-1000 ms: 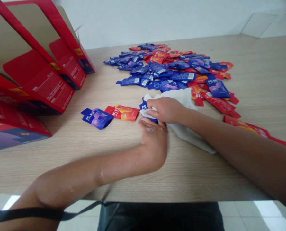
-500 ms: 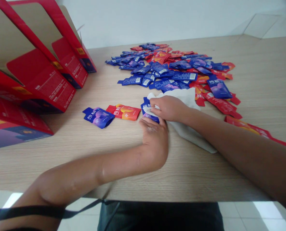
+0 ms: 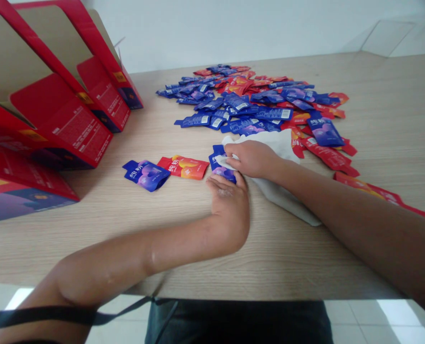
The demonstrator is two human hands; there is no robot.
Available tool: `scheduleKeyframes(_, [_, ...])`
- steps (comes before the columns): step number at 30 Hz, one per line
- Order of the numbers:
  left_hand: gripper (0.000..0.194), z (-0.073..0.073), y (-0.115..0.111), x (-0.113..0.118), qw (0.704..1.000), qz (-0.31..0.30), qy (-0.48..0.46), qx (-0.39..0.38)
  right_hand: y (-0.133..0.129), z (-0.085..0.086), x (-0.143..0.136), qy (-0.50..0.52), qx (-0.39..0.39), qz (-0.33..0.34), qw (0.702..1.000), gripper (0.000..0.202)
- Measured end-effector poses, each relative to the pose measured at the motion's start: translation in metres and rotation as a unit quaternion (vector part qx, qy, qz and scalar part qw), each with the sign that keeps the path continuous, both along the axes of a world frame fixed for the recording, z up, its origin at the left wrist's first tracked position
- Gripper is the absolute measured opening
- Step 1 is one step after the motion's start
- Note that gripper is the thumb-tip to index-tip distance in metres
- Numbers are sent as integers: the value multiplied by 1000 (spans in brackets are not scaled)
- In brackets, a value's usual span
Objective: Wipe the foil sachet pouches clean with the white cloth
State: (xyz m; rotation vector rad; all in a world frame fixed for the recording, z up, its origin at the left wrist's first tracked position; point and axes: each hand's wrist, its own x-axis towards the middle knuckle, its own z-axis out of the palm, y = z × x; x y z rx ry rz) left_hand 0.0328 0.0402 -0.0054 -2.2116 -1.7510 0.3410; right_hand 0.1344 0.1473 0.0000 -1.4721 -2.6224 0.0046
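Note:
A small blue pouch (image 3: 224, 173) with white print and purple fruit lies flat on the table in the head view. My left hand (image 3: 230, 203) holds its near end, the fingers along the bottom edge and the thumb at the right. Gathered in the fingers of my right hand (image 3: 253, 157) is a white cloth (image 3: 282, 143), one corner pressed on the pouch's face. The rest of the cloth spreads out under my right wrist. Just left of this pouch lie a red pouch (image 3: 189, 167) and another blue pouch (image 3: 147, 176), both face up.
Beyond my hands spreads a heap of blue and red pouches (image 3: 248, 102), with some red pouches (image 3: 380, 193) trailing to the right. Red open-topped cartons (image 3: 79, 124) stand along the left side. A clear plastic panel (image 3: 387, 38) is at the back right.
My right hand has shifted slightly to the right with the cloth, baring a little more of the pouch's face. My left hand stays in place on the pouch.

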Motion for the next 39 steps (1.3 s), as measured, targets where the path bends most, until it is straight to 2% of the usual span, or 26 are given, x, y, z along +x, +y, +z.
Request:
scheduleKeyframes(6, [54, -1, 1, 0, 1000, 6, -29, -10, 4, -3, 2, -10, 10, -12, 1000, 24])
scheduleKeyframes(16, [55, 0, 1, 1, 999, 12, -19, -23, 8, -3, 6, -39, 12, -39, 998, 27])
scheduleKeyframes(31, [55, -2, 1, 1, 999, 19, -49, -6, 7, 0, 7, -76, 16, -55, 995, 29])
scheduleKeyframes(36, [53, -1, 1, 1, 997, 20, -72, -10, 7, 1, 9, -70, 22, -58, 996, 30])
scheduleKeyframes(39, [53, -1, 1, 1, 999, 14, -48, -16, 2, 7, 7, -30, 33, -52, 998, 28])
